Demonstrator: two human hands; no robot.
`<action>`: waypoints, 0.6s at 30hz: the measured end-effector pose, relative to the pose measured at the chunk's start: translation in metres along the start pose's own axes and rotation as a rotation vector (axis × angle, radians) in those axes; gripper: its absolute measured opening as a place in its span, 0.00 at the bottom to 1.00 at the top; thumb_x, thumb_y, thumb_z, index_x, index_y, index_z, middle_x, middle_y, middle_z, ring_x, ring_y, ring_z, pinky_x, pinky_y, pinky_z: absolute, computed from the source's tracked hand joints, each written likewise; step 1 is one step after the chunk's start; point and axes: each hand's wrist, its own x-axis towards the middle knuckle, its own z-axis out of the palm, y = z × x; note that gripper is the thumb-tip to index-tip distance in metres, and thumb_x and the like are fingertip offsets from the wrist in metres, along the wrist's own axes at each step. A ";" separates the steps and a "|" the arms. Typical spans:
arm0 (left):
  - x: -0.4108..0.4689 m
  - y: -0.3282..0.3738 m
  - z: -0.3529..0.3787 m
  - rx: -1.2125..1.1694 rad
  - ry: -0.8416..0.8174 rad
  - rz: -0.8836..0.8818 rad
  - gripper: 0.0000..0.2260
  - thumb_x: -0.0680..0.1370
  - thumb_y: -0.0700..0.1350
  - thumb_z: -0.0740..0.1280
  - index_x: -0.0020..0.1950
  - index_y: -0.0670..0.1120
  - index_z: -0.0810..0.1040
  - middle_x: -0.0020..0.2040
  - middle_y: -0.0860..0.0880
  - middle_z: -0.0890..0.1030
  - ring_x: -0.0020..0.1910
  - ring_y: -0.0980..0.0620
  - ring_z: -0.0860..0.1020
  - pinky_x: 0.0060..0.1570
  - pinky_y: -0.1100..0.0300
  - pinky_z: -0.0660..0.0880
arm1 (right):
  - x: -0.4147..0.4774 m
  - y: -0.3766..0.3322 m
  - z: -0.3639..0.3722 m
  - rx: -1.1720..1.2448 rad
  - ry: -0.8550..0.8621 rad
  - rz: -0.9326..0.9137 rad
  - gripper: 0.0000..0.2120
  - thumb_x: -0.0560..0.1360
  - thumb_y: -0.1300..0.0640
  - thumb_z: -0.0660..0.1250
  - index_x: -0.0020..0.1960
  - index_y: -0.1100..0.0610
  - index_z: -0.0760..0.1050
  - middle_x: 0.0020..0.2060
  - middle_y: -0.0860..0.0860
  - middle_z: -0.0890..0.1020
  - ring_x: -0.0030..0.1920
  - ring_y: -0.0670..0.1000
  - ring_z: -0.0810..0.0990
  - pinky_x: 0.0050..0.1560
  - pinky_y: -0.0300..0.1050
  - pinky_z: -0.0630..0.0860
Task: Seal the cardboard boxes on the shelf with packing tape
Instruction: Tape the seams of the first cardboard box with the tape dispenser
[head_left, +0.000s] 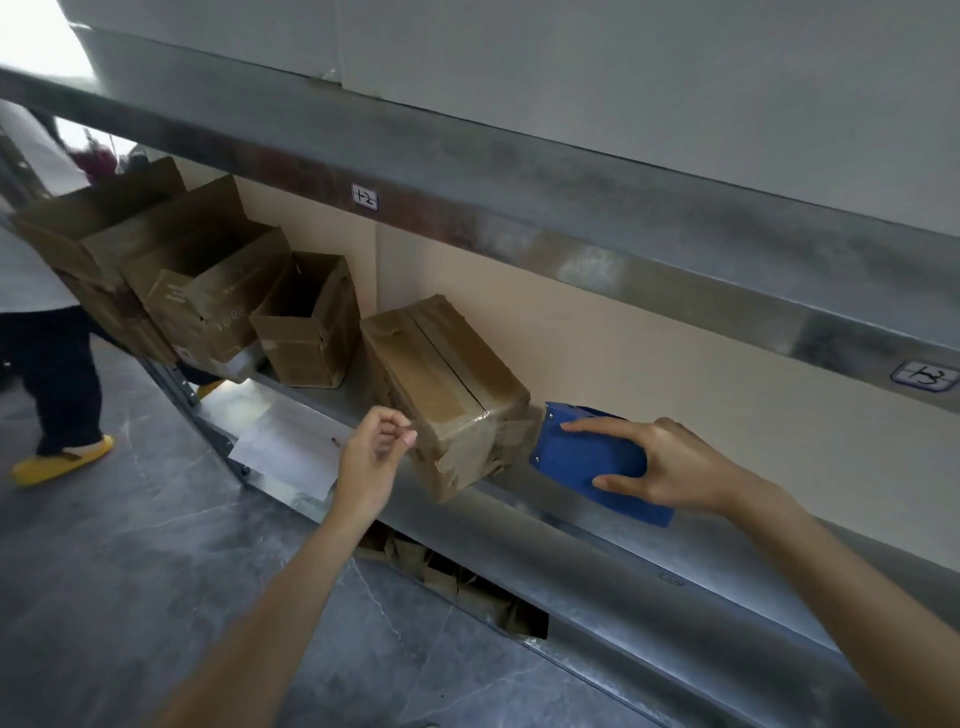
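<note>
Head view: a grey sheet-metal shelf (623, 540) with a dull, streaked surface carries four brown cardboard boxes in a row. Three open boxes (208, 296) stand at the left with flaps up. The fourth, a closed box (447, 384), lies tilted, its near corner over the shelf's front edge. Its top flaps meet in a long seam, and glossy, wrinkled clear tape (467, 441) wraps its near end.

The right hand (675, 467) grips one blue dispenser (587, 457), smooth and wedge-shaped, forefinger along its top and thumb under its side. Its nose is just beside the box's taped end.

The left hand (371, 457) hangs at the box's near left corner, its fingers (387, 421) curled and thumb against forefinger. Whether they pinch tape, I cannot tell.

A white paper sheet (291, 452) lies flat on the shelf left of that hand. Two small white labels (364, 197) sit on the beam above. On the grey veined floor (130, 571) at the left a person stands in two yellow shoes (62, 460)
</note>
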 end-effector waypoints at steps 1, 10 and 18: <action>0.001 -0.001 0.002 -0.004 -0.006 0.019 0.12 0.78 0.40 0.70 0.58 0.51 0.73 0.45 0.47 0.80 0.48 0.52 0.80 0.49 0.68 0.74 | 0.000 0.000 0.001 -0.004 0.003 0.001 0.31 0.73 0.44 0.71 0.68 0.24 0.59 0.27 0.55 0.76 0.27 0.52 0.71 0.30 0.35 0.65; 0.006 -0.014 0.021 0.011 -0.044 0.172 0.20 0.81 0.36 0.64 0.70 0.53 0.72 0.46 0.41 0.72 0.44 0.51 0.74 0.48 0.69 0.73 | -0.003 0.002 0.007 -0.030 0.035 0.018 0.32 0.73 0.44 0.71 0.66 0.21 0.57 0.25 0.55 0.74 0.27 0.50 0.70 0.30 0.35 0.65; 0.006 -0.022 0.029 0.077 0.015 0.244 0.21 0.81 0.34 0.64 0.71 0.52 0.72 0.45 0.47 0.73 0.44 0.54 0.74 0.47 0.68 0.73 | -0.004 -0.001 0.008 -0.040 0.053 0.064 0.31 0.73 0.46 0.71 0.67 0.24 0.60 0.21 0.52 0.65 0.27 0.51 0.67 0.30 0.36 0.63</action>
